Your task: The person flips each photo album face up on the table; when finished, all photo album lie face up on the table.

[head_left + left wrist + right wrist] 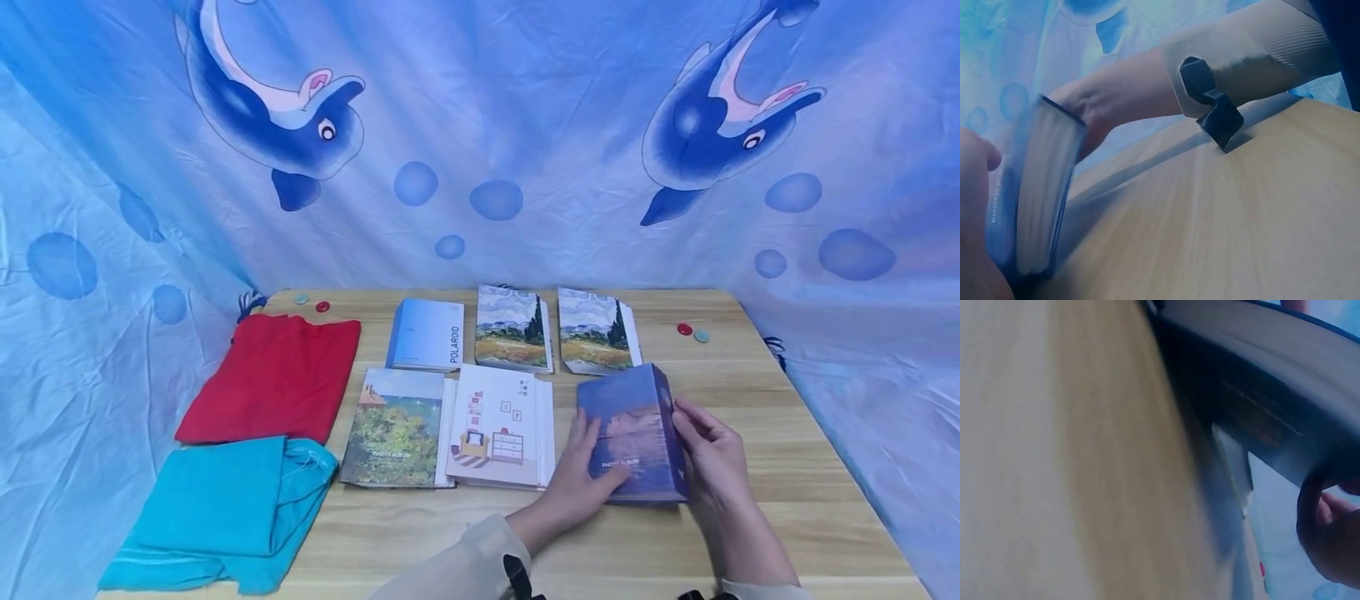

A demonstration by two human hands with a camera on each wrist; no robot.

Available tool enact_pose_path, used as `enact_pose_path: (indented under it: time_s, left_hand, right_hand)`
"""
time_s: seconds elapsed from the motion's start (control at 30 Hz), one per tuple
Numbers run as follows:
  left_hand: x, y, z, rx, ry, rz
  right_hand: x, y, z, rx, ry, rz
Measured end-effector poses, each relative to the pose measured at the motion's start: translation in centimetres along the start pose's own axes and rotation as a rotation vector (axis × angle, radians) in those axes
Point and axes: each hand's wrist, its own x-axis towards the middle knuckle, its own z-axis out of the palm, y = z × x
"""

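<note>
A dark blue and purple photo album (630,433) stands at the front right, its spine side raised above the wooden table. My left hand (573,479) holds its left side, with the thumb lying across the lower cover. On the opposite side my right hand (716,450) grips the album along its spine. Seen from the right wrist, the fingers (1335,544) curl against the edge of the dark spine (1254,412). The left wrist view catches the white page block (1047,187) edge-on, between the left thumb and the right hand behind it.
Left of the hands lie a white illustrated album (498,425) and a garden-picture album (401,425). Behind are a blue Polaroid album (427,333) and two landscape albums (510,329). Red cloth (273,375) and turquoise cloth (217,500) cover the left. Small discs (685,329) lie at the back.
</note>
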Motion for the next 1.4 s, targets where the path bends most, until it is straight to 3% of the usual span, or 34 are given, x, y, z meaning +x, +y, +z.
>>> enact_pose_path:
  time_s: [0.07,0.17,0.3,0.43,0.6,0.77,0.83,1.03,1.23,1.4]
  left_hand:
    - [0.2,0.3,-0.1,-0.005,-0.016,-0.004]
    - [0.4,0.8,-0.4,-0.042,-0.033,-0.017]
    - [0.7,1.4,-1.0,-0.079,-0.036,0.021]
    - [0.7,2.4,-1.8,-0.096,-0.033,0.093]
    - [0.4,3.6,-3.2,-0.156,-0.042,0.092]
    - [0.4,4.3,-4.9,-0.115,-0.045,0.119]
    - [0.4,4.3,-5.5,-0.117,-0.043,0.134]
    - [-0.1,3.4,-6.7,-0.261,-0.062,0.187]
    - [-0.8,3.4,-7.9,-0.123,-0.008,0.302]
    - [-1.2,3.2,-8.4,-0.109,-0.005,0.309]
  right_hand:
    - [-0.3,-0.5,0.4,0.044,0.022,-0.013]
    - [-0.8,-1.3,0.9,0.008,0.015,-0.046]
    - [-1.5,-1.8,1.5,-0.008,-0.007,-0.113]
    - [-1.8,-1.7,2.0,0.050,-0.070,-0.190]
    - [-2.1,-1.6,2.5,0.080,-0.183,-0.300]
    - [-2.2,-1.5,3.6,0.035,-0.267,-0.379]
    - [-2.2,-1.5,3.9,-0.030,-0.275,-0.355]
    - [-2.4,-1.2,4.8,-0.147,-0.311,-0.299]
    - [-1.8,-0.1,5.2,-0.259,-0.445,-0.205]
    - [-1.1,1.1,5.1,-0.309,-0.525,-0.049]
